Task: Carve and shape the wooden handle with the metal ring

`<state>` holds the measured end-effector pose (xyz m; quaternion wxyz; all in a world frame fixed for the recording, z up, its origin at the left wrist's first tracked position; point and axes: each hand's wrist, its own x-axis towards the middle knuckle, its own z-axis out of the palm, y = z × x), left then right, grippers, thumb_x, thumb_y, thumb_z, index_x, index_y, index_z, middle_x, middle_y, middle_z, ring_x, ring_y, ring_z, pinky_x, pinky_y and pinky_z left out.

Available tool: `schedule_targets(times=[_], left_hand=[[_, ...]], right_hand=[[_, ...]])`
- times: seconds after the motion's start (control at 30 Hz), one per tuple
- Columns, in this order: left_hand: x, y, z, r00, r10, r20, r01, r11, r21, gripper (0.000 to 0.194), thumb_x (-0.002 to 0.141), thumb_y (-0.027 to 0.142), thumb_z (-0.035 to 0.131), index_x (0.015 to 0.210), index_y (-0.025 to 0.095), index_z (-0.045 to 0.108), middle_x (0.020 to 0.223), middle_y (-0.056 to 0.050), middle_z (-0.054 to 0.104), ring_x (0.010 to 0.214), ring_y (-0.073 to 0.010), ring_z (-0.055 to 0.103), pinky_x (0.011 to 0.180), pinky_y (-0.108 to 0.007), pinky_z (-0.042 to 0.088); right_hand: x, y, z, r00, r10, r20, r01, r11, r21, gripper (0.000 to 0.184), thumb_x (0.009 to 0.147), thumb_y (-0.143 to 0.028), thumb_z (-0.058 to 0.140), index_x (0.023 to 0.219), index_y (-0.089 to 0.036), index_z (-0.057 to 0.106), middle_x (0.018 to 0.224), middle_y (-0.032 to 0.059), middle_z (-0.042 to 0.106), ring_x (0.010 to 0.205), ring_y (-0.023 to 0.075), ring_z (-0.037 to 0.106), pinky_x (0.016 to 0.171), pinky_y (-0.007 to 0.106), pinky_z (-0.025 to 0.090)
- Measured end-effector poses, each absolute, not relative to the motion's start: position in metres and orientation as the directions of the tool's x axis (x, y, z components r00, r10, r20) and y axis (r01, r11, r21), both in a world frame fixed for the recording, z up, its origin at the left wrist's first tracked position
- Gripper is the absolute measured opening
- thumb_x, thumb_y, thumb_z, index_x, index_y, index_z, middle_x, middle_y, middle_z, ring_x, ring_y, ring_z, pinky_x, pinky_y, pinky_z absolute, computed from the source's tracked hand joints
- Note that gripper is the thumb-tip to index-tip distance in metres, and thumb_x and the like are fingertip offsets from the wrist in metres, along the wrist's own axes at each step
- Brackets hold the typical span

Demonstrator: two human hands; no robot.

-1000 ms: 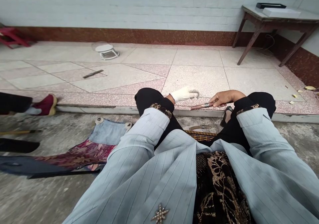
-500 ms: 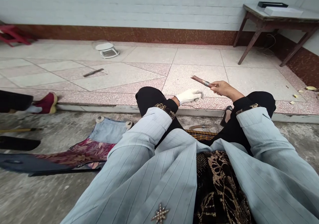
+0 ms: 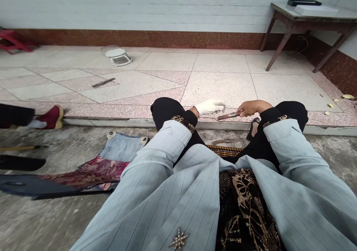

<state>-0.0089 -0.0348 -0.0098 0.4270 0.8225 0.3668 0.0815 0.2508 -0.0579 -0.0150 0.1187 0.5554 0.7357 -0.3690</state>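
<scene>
My right hand (image 3: pixel 251 108) is bare and closed around a brown stick-like tool (image 3: pixel 229 115) with a silvery band near my fingers. The tool points left and slightly down, its far end just below my left fingertips. I cannot tell whether they touch. My left hand (image 3: pixel 209 107) wears a white knitted glove, its fingers curled inward above the step edge. Whatever those fingers hold, if anything, is hidden; a thin dark line shows below them. Between my knees, lower down, lie a curved brown-handled tool (image 3: pixel 223 141) and a black-and-yellow woven thing (image 3: pixel 225 151).
The tiled step (image 3: pixel 156 113) runs across in front of me. On it are a white stool (image 3: pixel 118 55), a dark bar (image 3: pixel 103 82) and a wooden table (image 3: pixel 290 20). Left of me are a patterned cloth (image 3: pixel 100 169) and another person's red shoe (image 3: pixel 51 117).
My right hand has turned, lowering the tool from an upward-left slant to near my gloved left hand. The left hand has hardly moved.
</scene>
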Motion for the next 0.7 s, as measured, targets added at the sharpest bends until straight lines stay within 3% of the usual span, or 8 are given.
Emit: schedule_targets(times=[0.1,0.2,0.3,0.43,0.57,0.7], left_hand=[[-0.007,-0.034,-0.010,0.719,0.669,-0.186,0.532,-0.359,0.767,0.022,0.086,0.032,0.062,0.094,0.015,0.073,0.074,-0.008,0.067,0.075,-0.0183,0.057,0.067,-0.032,0.041],[-0.002,-0.036,-0.011,0.729,0.663,-0.170,0.512,-0.362,0.779,0.025,0.087,0.033,0.059,0.098,0.013,0.071,0.077,-0.008,0.066,0.073,-0.0160,0.055,0.068,-0.031,0.042],[-0.001,-0.042,-0.009,0.732,0.667,-0.138,0.487,-0.371,0.791,0.026,0.089,0.034,0.058,0.100,0.014,0.070,0.076,-0.008,0.064,0.074,-0.0173,0.056,0.066,-0.032,0.041],[-0.003,-0.046,-0.004,0.736,0.664,-0.129,0.476,-0.373,0.796,0.026,0.093,0.036,0.053,0.101,0.017,0.069,0.074,-0.008,0.063,0.073,-0.0175,0.056,0.065,-0.033,0.041],[-0.001,-0.045,-0.003,0.749,0.646,-0.148,0.482,-0.378,0.790,0.026,0.095,0.033,0.049,0.101,0.017,0.069,0.067,-0.005,0.060,0.066,-0.0137,0.051,0.065,-0.031,0.041],[0.000,-0.045,-0.006,0.758,0.634,-0.155,0.488,-0.393,0.779,0.026,0.094,0.030,0.049,0.098,0.014,0.070,0.063,-0.003,0.058,0.065,-0.0128,0.048,0.067,-0.030,0.039]], right_hand=[[0.252,-0.062,-0.015,-0.564,0.558,-0.609,0.783,0.126,-0.610,0.044,0.075,-0.035,0.075,0.115,-0.018,0.073,0.067,-0.0011,0.061,0.057,0.0106,0.045,0.058,0.025,0.035],[0.251,-0.066,-0.008,-0.714,0.467,-0.522,0.640,0.133,-0.756,0.047,0.075,-0.038,0.075,0.116,-0.016,0.072,0.072,-0.0015,0.061,0.059,0.0096,0.045,0.058,0.024,0.035],[0.248,-0.070,0.002,-0.707,0.620,-0.340,0.527,0.142,-0.838,0.043,0.081,-0.034,0.071,0.120,-0.016,0.069,0.072,-0.0019,0.058,0.060,0.0096,0.044,0.059,0.024,0.037],[0.245,-0.067,0.008,-0.308,0.949,-0.062,0.443,0.086,-0.892,0.037,0.093,-0.030,0.057,0.126,-0.016,0.062,0.075,0.0011,0.056,0.058,0.0108,0.042,0.056,0.025,0.038],[0.247,-0.056,-0.001,-0.055,0.994,-0.091,0.651,-0.034,-0.759,0.036,0.090,-0.025,0.058,0.124,-0.013,0.065,0.077,0.0056,0.061,0.058,0.0128,0.047,0.056,0.028,0.039],[0.250,-0.050,-0.009,-0.051,0.996,-0.075,0.870,0.007,-0.493,0.037,0.086,-0.027,0.061,0.119,-0.016,0.072,0.091,0.0103,0.069,0.079,0.0212,0.059,0.069,0.032,0.041]])
